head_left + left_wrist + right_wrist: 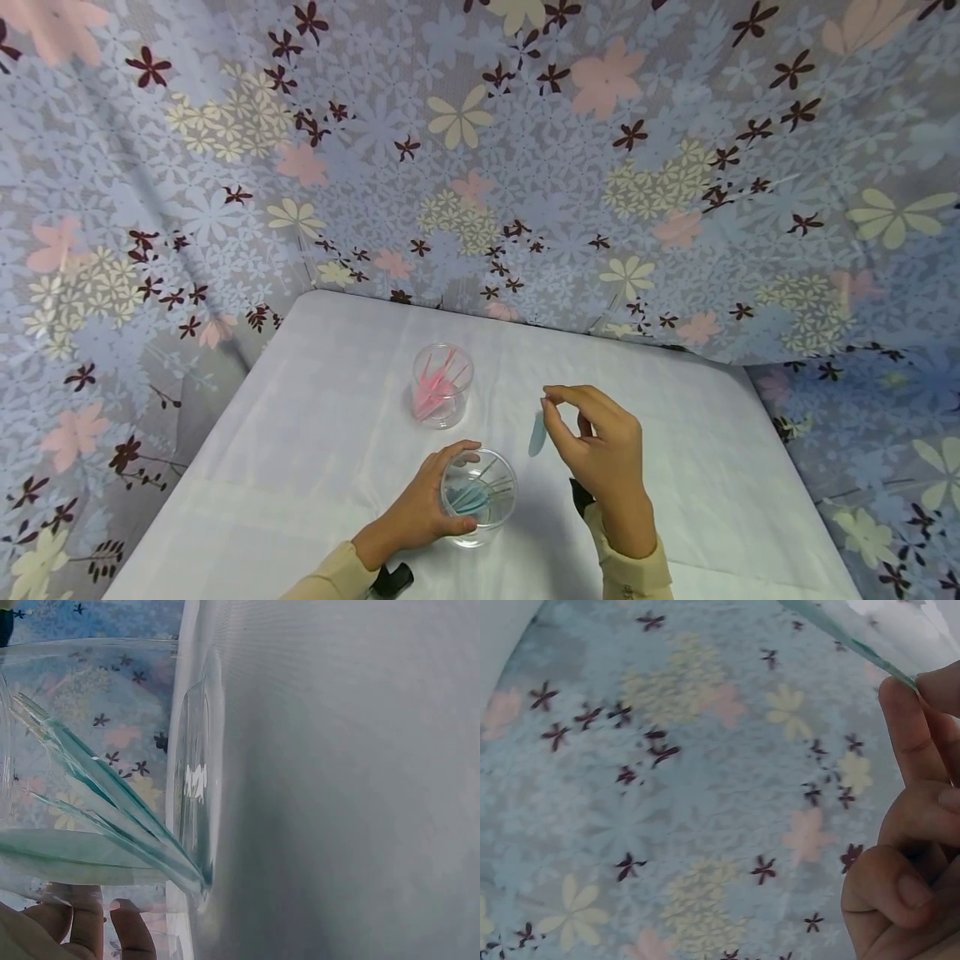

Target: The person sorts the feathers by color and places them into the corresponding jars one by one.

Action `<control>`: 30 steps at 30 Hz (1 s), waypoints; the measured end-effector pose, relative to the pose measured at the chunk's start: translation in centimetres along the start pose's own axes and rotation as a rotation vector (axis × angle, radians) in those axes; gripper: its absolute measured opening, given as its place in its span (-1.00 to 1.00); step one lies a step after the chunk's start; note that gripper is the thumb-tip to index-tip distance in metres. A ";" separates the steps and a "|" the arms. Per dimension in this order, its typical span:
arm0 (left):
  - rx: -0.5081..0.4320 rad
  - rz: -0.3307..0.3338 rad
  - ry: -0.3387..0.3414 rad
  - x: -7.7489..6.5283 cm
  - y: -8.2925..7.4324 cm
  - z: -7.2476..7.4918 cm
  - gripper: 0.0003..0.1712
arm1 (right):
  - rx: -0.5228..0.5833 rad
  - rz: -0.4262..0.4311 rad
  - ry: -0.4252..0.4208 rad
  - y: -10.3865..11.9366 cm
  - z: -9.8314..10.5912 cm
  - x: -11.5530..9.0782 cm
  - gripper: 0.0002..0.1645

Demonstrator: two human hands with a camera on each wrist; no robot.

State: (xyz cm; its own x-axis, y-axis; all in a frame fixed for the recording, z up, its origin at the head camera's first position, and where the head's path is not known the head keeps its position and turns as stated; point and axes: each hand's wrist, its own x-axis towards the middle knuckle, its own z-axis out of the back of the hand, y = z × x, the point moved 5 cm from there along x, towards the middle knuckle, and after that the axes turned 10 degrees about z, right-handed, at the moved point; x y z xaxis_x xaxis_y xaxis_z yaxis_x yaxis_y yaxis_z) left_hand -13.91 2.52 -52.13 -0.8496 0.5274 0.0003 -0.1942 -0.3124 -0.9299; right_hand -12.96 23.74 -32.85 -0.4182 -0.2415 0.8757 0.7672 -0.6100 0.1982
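Observation:
My left hand holds the near clear cup round its side, thumb and fingers spread about the wall. Inside that cup lean several teal leaf-shaped pieces with thin stems. To the right of the cup, my right hand pinches one more teal leaf-shaped piece by its thin end, between thumb and forefinger; its broad end hangs downward. In the right wrist view the pinched stem shows at the fingertips, with the other fingers curled below.
Behind the near cup stands another clear cup with pink leaf-shaped pieces in it. Both cups are on a table with a white cloth. Flowered curtains hang round the back and sides.

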 end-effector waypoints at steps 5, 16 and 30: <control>-0.015 0.013 0.004 0.0 0.0 -0.1 0.09 | 0.112 0.010 -0.036 1.3 0.2 0.1 -0.73; 0.015 -0.020 -0.001 -0.1 -0.4 0.0 0.06 | 0.185 -0.008 0.140 2.3 -3.0 -2.5 -0.74; 0.015 -0.056 -0.003 -0.1 -0.4 -0.1 0.03 | 0.131 -0.123 0.308 1.9 -5.5 -5.6 -0.87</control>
State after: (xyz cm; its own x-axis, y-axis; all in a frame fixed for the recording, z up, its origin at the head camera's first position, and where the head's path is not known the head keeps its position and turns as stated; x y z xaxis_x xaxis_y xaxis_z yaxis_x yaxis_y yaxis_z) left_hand -13.73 2.67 -51.81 -0.8389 0.5417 0.0530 -0.2487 -0.2947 -0.9227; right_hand -11.83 19.73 -39.77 -0.6231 -0.4005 0.6718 0.7493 -0.5518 0.3661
